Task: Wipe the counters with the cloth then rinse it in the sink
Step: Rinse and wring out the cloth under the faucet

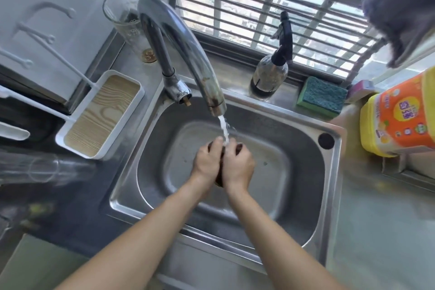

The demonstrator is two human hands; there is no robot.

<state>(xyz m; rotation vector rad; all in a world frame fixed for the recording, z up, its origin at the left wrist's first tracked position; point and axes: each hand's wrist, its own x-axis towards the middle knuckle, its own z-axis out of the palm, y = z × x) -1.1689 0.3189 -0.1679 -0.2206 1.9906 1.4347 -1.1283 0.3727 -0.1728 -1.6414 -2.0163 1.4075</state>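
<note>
Both hands are down in the steel sink point(303, 195), pressed together around a dark brown cloth point(219, 178). My left hand point(208, 160) and my right hand point(237, 165) squeeze it between them, so only small dark patches of the cloth show between the palms and near the fingertips. Water runs from the curved chrome tap point(188, 54) in a thin stream point(224, 129) that lands on my fingers and the cloth.
A white tray with a wood-grain bottom point(103, 115) stands left of the sink, with a tall glass point(127, 21) behind it. On the window ledge are a spray bottle point(273, 70) and a green sponge point(321, 96). An orange-yellow detergent tub point(397, 115) is at the right.
</note>
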